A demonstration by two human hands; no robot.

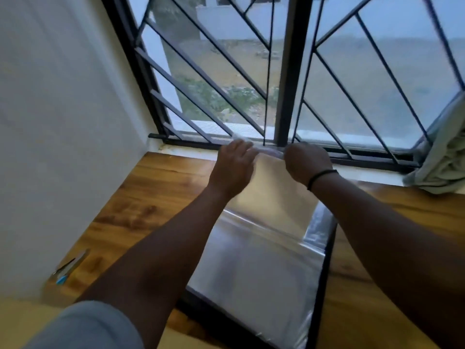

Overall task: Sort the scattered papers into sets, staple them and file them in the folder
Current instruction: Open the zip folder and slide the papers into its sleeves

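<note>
A black folder (319, 285) with clear plastic sleeves (251, 268) lies open on the wooden ledge in front of me. A set of pale papers (279, 200) sits partly inside the top sleeve at its far end. My left hand (232, 165) and my right hand (305, 162) both hold the sleeve's far edge near the window sill, fingers curled round the plastic on either side of the papers. The fingertips are blurred. A stapler (69, 268) with a blue tip lies at the near left by the wall.
A barred window (284, 71) stands just beyond the hands. A white wall (63, 122) closes the left side. A bunched pale cloth (442, 159) hangs at the right edge. The wooden ledge (151, 197) extends left and right of the folder.
</note>
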